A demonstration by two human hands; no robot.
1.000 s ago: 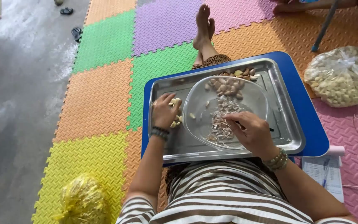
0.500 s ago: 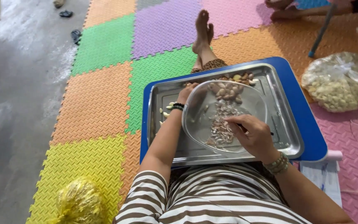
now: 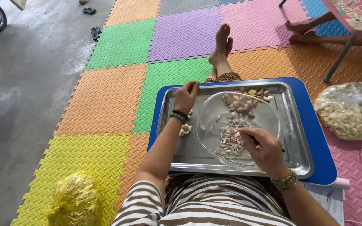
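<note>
The right hand [image 3: 265,150] is hiding whatever it grips; the far-right person's legs [image 3: 315,33] are running off-frame.

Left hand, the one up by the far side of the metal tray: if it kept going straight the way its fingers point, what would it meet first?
The left hand points away from the body, so it would probably meet the far rim of the metal tray first, then the blue board's edge. Its height above the tray is unclear.

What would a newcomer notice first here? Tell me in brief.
The steel tray on a blue board across the person's lap, holding a clear bowl of cloves and peelings. The left hand reaches to the tray's far left corner; the right hand rests over the bowl's near side. Around lie bright foam mats, a clear bag on the right and a yellow bag at near left.
</note>
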